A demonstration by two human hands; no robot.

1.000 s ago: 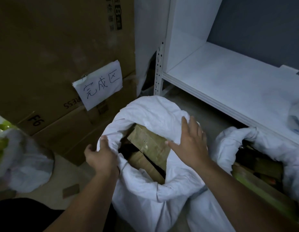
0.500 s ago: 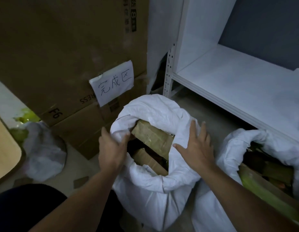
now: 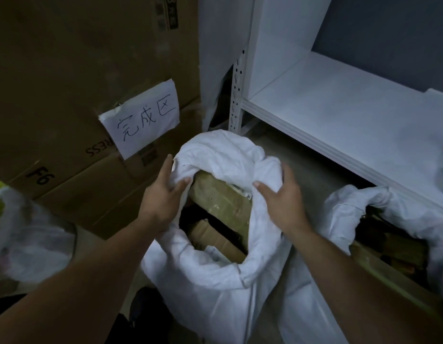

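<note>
A large white woven sack (image 3: 215, 281) stands open on the floor in the middle of the head view. Inside it lie brown taped parcels (image 3: 220, 197) and a cardboard box (image 3: 210, 237). My left hand (image 3: 163, 197) grips the sack's rolled rim on the left side, thumb over the edge. My right hand (image 3: 282, 199) holds the rim on the right side, thumb hooked inside the opening and fingers on the outside cloth.
Big cardboard boxes (image 3: 66, 95) with a handwritten paper label (image 3: 143, 117) stand at the left and behind. A white shelf (image 3: 339, 115) runs along the right. A second open white sack (image 3: 389, 219) of parcels sits at the right; a plastic bag (image 3: 22, 234) lies at the left.
Both hands have moved farther up along the sack's rim toward its back edge. The rim is pulled in over the top parcel. The view has shifted slightly left.
</note>
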